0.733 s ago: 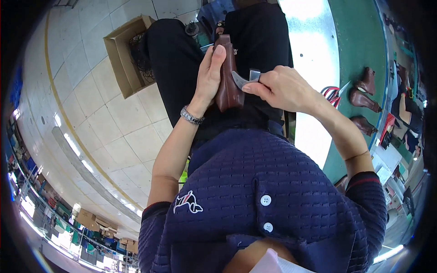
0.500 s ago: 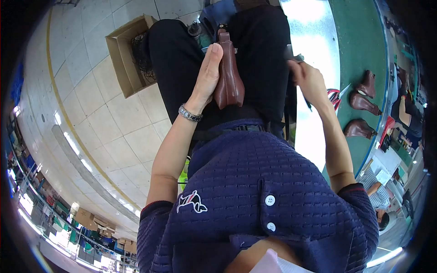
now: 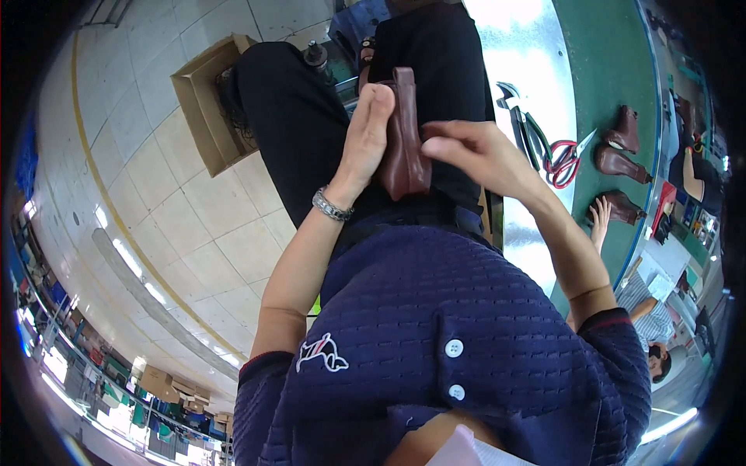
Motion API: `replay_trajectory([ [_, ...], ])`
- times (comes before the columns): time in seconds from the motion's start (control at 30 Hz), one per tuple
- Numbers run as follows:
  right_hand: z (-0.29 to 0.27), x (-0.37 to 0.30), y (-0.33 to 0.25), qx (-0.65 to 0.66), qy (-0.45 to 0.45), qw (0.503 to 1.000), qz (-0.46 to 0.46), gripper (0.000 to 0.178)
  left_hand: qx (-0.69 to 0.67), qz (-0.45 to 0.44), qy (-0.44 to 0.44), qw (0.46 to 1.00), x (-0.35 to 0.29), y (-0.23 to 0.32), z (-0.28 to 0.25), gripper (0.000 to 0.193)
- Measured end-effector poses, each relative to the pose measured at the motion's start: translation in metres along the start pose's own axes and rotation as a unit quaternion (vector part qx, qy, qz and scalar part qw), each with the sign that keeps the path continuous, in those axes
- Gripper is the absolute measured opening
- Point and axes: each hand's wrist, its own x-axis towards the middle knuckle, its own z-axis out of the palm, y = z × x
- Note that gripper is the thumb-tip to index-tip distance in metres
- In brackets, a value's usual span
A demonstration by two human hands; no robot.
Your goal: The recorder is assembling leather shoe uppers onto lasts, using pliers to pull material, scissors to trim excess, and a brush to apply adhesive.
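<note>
My left hand (image 3: 365, 136) is closed on a brown leather boot upper (image 3: 406, 159), which stands on end above my lap. The thumb lies along its left side, and the other fingers are hidden behind it. Close by the boot upper's right side is my right hand (image 3: 482, 155), with thumb and forefinger apart and nothing seen between them. Whether its fingertips touch the leather is hard to tell. Dark-handled pliers (image 3: 522, 116) rest on the shiny metal tabletop (image 3: 536, 241) to the right, beside red-handled scissors (image 3: 563, 163).
Several more brown boot uppers (image 3: 622, 163) lie on a green work surface (image 3: 594, 62) at the right. A co-worker's hand (image 3: 600, 221) touches the nearest one. An open cardboard box (image 3: 206, 116) sits on the tiled floor, left of my knee.
My right hand has released the pliers on the metal tabletop and moved left to the boot upper. The boot upper has shifted slightly right. A co-worker's hand has come in at the right.
</note>
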Motion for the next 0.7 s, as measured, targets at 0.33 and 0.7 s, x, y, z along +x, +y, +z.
replay_trajectory([
  [0.33, 0.006, -0.002, -0.013, -0.11, -0.068, 0.99, 0.057, 0.026, 0.17, 0.097, 0.061, 0.979, -0.017, -0.01, 0.025, 0.036],
  [0.7, 0.023, 0.011, -0.019, -0.222, 0.066, 0.972, -0.032, 0.036, 0.146, 0.037, 0.074, 0.986, 0.013, 0.002, 0.013, 0.045],
])
